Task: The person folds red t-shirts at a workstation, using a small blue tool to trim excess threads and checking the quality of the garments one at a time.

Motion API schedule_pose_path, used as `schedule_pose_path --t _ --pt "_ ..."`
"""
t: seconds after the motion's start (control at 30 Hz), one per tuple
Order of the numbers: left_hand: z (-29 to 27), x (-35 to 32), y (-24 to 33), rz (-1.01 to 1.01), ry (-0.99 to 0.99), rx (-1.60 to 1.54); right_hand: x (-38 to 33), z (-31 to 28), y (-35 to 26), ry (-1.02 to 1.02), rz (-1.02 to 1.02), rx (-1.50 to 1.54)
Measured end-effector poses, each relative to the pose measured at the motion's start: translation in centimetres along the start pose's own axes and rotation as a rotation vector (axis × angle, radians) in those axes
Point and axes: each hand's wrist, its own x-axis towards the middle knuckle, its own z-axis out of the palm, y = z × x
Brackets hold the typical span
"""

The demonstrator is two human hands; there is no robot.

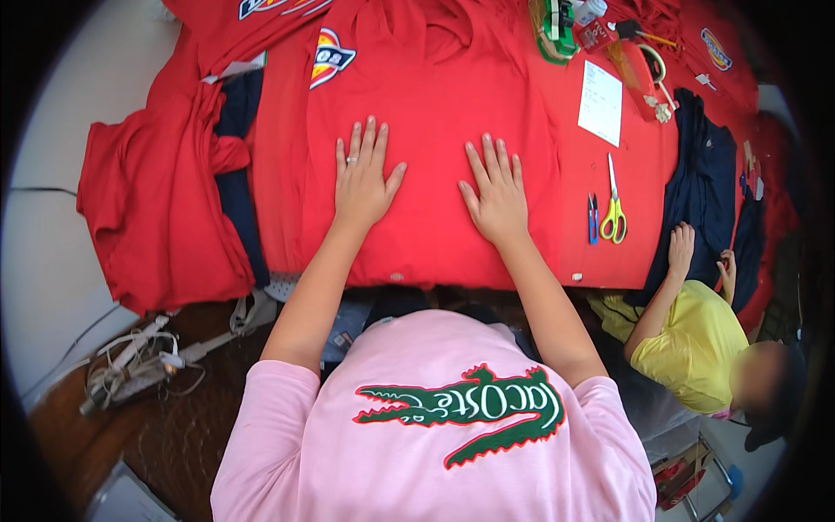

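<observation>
A red T-shirt lies spread on the red-covered table, its neckline toward the far side and a coloured logo patch on its left. My left hand presses flat on the left part of the cloth, a ring on one finger. On the right part my right hand rests just as flat, fingers stretched and slightly apart. Neither hand holds anything. To the right lie yellow-handled scissors and small blue thread snips, both apart from my hands.
Red garments hang over the table's left end. A paper slip, a tape dispenser and a green box stand at the far right. A co-worker in a yellow shirt touches dark garments. Cables lie lower left.
</observation>
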Motion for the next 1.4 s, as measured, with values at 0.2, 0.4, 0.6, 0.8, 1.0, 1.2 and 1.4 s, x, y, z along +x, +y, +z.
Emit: schedule_pose_path --t 0.2,0.4,0.6,0.8,1.0,1.2,1.4 --pt "-3.0 -14.2 1.7 -0.064 -0.111 0.03 -11.6 -3.1 3.9 -0.063 0.006 0.015" --pt "-3.0 -26.1 3.3 -0.274 -0.003 -0.122 -16.4 -3.2 8.2 -0.031 0.056 0.028" --pt "3.0 -29.2 7.4 -1.243 -0.023 -1.543 -18.8 -2.2 8.6 0.063 0.079 0.095" --pt "2.4 -24.8 9.0 -1.214 -0.233 -1.943 -16.4 -3.2 7.0 0.224 0.088 0.228" --pt "-5.0 -23.8 10.9 -1.069 -0.106 -2.057 -14.3 -6.1 1.0 0.192 0.028 0.555" --pt "-9.1 -23.4 11.5 -0.849 -0.143 -2.091 -14.2 -10.2 -4.3 0.075 -0.273 0.8" --pt "-9.0 -22.7 11.7 -0.76 -0.131 -2.087 -13.8 -9.3 -6.3 0.011 -0.521 0.642"
